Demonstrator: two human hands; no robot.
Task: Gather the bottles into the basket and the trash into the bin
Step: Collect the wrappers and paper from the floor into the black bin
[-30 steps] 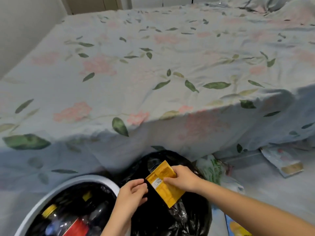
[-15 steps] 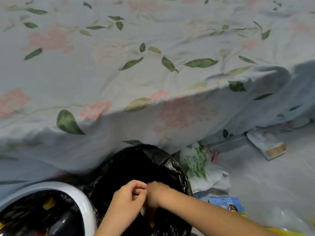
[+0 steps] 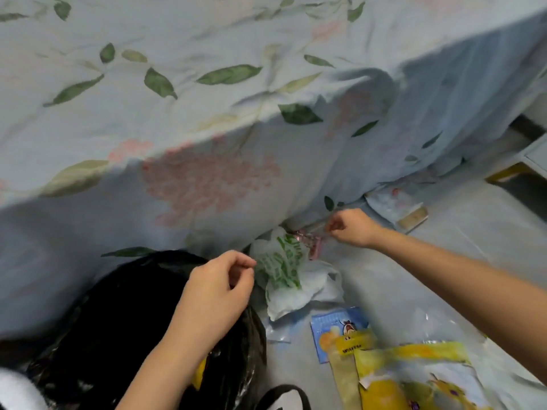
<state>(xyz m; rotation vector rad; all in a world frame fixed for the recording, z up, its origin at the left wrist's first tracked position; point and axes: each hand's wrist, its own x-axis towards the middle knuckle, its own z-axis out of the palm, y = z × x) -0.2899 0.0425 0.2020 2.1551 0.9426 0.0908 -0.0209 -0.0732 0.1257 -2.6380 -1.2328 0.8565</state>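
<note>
The bin, lined with a black bag (image 3: 124,315), stands at the lower left against the bed. A yellow packet (image 3: 199,377) lies inside it, partly hidden by my forearm. My left hand (image 3: 219,294) hovers over the bag's right rim with its fingers loosely curled and nothing in them. My right hand (image 3: 352,227) reaches to the foot of the bed, fingertips pinched on the end of a pink wrapper (image 3: 310,241) that lies on the floor. The white basket (image 3: 14,389) shows only as a blurred rim at the bottom left; no bottles are visible.
A floral bedsheet (image 3: 207,128) hangs to the floor behind the bin. Loose trash lies on the floor: a white bag with green print (image 3: 284,270), a blue packet (image 3: 337,329), yellow packets (image 3: 414,377) and a pale packet (image 3: 396,208) by the bed.
The yellow packet left my right hand and now lies in the black bag. My right hand moved right to the pink wrapper. The view tilted down and to the right.
</note>
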